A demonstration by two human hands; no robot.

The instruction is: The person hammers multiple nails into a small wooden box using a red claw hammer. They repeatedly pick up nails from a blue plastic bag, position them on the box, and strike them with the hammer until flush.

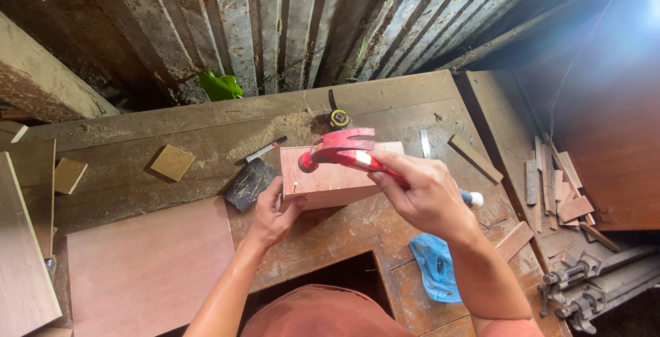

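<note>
View from above a worn wooden bench (pixel 206 146) set against a corrugated metal wall (pixel 289 28). My right hand (pixel 427 196) is clamped around the handle of a red steel claw hammer (pixel 340 151), gripped fairly close to the head, which hangs just above the top of a pale pink plywood box (pixel 333 179) standing near the middle of the bench. My left hand (pixel 273 215) steadies the box at its near left corner, thumb and fingers pinched together at a small dark mark on the top face that appears to be a nail, though it is too small to tell for certain.

To do this step well, in my judgement: keep the nail upright, start with light taps, draw the left fingertips clear once the nail stands alone, and slide the right hand further down the handle for fuller strokes. The box should stay pressed flat against the bench so it does not skid.

Nearby lie a black marker pen (pixel 267 149), a dark grey sanding block (pixel 249 184), a yellow tape measure (pixel 339 118), a flat pink plywood sheet (pixel 148 261), and a crumpled blue plastic bag (pixel 434 265).
</note>
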